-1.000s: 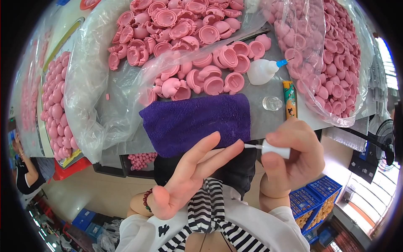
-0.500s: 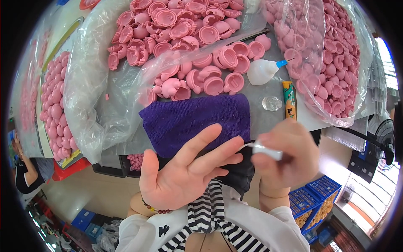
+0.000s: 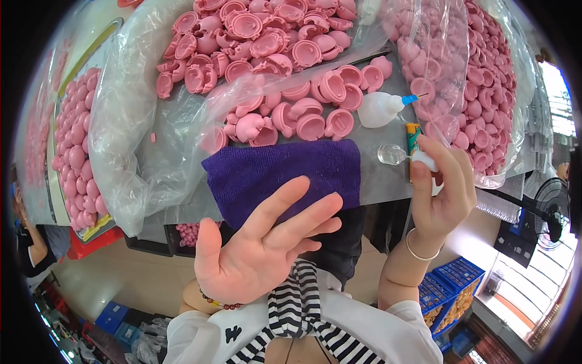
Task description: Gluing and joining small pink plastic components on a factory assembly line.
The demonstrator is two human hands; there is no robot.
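Sitting between the right fingers (image 3: 447,162) is a white cap (image 3: 424,161).

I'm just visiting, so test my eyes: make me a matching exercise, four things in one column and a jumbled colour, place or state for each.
Column one:
1. cloth
2. squeeze bottle
3. white cap
4. left hand

Column two:
A. pinched in the right hand
B. open, palm showing
C. purple
D. tipped with blue

Pairs: 1-C, 2-D, 3-A, 4-B
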